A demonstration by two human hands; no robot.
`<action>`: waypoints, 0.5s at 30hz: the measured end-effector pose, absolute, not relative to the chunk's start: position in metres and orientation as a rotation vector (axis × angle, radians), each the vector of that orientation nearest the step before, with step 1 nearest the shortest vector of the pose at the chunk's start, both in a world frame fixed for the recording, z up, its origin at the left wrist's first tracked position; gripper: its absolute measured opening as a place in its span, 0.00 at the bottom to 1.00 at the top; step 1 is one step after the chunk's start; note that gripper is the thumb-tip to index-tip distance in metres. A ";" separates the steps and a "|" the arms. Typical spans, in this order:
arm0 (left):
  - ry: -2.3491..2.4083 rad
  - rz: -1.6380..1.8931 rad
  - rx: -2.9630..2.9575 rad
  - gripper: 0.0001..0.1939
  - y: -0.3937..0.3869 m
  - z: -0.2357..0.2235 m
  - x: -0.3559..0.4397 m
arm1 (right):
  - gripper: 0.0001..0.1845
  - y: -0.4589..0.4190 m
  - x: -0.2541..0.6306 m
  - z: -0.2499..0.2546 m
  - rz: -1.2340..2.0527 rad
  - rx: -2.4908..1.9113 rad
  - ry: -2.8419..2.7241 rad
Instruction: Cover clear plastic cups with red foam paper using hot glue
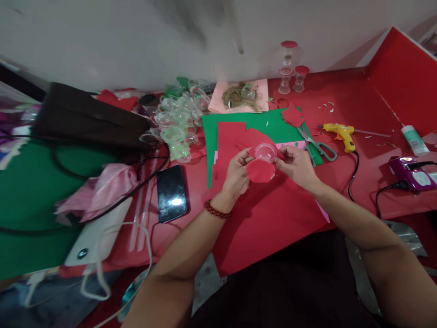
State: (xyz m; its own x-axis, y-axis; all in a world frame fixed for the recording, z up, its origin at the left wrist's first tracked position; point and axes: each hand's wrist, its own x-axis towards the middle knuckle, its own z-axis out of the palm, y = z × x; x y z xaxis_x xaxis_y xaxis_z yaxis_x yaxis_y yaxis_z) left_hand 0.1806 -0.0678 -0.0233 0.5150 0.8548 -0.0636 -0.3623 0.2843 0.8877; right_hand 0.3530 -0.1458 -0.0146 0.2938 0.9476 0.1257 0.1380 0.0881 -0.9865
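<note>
A small clear plastic cup (266,152) is held up over the red sheet, between my two hands. A round red paper disc (260,171) sits at the cup's near end. My left hand (238,174), with a beaded bracelet at the wrist, is closed around the left side of cup and disc. On the other side my right hand (297,166) pinches at the cup's right rim, where a red paper edge (280,153) shows between the fingers. More red paper (256,135) shows just behind the cup. The fingertips are partly hidden.
Scissors (319,145) and a yellow glue gun (341,133) lie to the right, near a white-and-green bottle (414,140). Clear cups (184,111) are heaped at back left. A phone (172,193) lies left. Joined cups with red discs (286,82) stand at the wall.
</note>
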 end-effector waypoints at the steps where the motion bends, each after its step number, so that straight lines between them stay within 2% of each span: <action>1: 0.615 0.879 0.967 0.28 -0.068 -0.023 0.181 | 0.19 -0.146 0.353 -0.015 0.855 -1.346 -1.105; 11: 0.627 0.866 0.981 0.26 -0.073 -0.024 0.186 | 0.19 -0.145 0.353 -0.019 0.867 -1.326 -1.120; 15: 0.629 0.848 1.064 0.25 -0.071 -0.024 0.182 | 0.15 -0.145 0.358 -0.014 0.816 -1.367 -1.155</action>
State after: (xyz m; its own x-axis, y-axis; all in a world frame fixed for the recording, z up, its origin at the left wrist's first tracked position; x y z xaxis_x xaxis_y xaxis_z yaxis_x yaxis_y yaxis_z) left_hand 0.1821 -0.0711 -0.0242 0.5394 0.8408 -0.0461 -0.2876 0.2353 0.9284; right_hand 0.3582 -0.1454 -0.0143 0.2837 0.9483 0.1421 0.1825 0.0921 -0.9789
